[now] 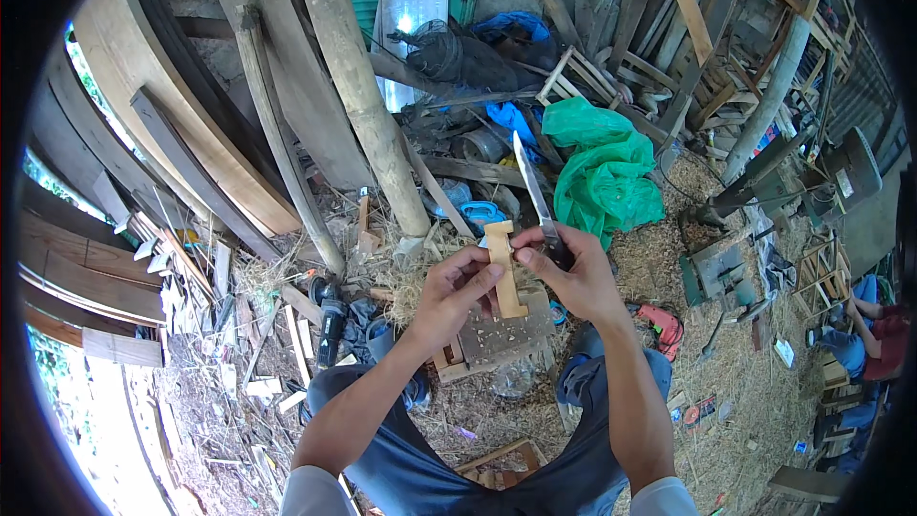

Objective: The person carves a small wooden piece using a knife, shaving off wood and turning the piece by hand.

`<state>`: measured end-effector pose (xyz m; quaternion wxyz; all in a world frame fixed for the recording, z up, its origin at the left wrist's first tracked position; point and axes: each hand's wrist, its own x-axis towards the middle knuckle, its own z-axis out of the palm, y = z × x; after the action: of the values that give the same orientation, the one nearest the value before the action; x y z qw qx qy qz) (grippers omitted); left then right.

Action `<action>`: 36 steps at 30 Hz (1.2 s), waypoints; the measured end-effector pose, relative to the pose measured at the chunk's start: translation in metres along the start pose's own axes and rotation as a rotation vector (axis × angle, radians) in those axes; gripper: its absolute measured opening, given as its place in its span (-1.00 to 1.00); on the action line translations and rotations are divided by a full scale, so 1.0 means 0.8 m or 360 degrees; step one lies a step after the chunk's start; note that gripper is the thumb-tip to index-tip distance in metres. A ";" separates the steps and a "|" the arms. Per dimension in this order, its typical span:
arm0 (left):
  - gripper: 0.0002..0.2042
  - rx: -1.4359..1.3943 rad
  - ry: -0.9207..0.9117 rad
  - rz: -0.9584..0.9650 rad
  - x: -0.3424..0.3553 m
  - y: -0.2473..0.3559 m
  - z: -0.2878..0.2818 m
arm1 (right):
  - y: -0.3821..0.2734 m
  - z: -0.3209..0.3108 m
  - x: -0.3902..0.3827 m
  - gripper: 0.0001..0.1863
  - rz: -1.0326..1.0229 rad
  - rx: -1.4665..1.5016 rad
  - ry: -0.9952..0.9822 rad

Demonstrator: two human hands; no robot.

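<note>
My left hand [454,294] grips a small flat wooden piece [504,268], held upright in front of me. My right hand [571,272] holds a knife [533,180] by its dark handle, blade pointing up and away. The thumb and fingertips of my right hand also touch the upper right edge of the wooden piece. Both forearms come up from the lower edge, over my knees in dark blue trousers.
A wooden block [501,336] with shavings lies on the ground under my hands. A thick post [358,86] and leaning planks [181,124] stand ahead. A green plastic sheet [602,167], a red power tool [664,327] and stacked wooden frames [688,48] lie to the right. Another person [874,334] sits far right.
</note>
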<state>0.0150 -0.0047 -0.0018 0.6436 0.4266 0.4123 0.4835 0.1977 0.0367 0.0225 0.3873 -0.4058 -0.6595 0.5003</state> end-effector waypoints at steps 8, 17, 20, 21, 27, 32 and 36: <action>-0.84 0.0173 -0.0051 0.0138 0.001 -0.005 -0.001 | -0.005 0.004 -0.001 -0.83 -0.0102 -0.0259 0.0070; -0.83 -0.0053 -0.0109 0.0114 0.002 -0.001 -0.005 | 0.007 0.011 -0.001 -0.83 -0.0189 -0.0309 0.0086; -0.82 -0.0001 -0.0144 0.0128 0.000 0.000 -0.007 | 0.006 0.016 -0.003 -0.81 -0.0015 0.0108 0.0035; -0.82 0.0001 -0.0139 0.0130 -0.001 0.002 -0.007 | 0.002 0.016 -0.004 -0.81 -0.0017 0.0110 0.0030; -0.81 -0.0008 -0.0108 0.0170 -0.001 0.001 -0.003 | -0.001 0.014 -0.005 -0.79 0.0150 0.0337 -0.0037; -0.82 -0.0007 -0.0056 0.0180 -0.002 -0.001 -0.007 | -0.009 0.013 -0.002 -0.84 0.0152 0.0514 0.0026; -0.83 0.0001 -0.0081 0.0199 -0.002 -0.004 -0.008 | 0.001 0.012 0.000 -0.88 -0.0012 0.0285 0.0082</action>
<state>0.0093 -0.0057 -0.0063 0.6222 0.4639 0.3686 0.5117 0.1887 0.0331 0.0199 0.4408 -0.3796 -0.6035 0.5453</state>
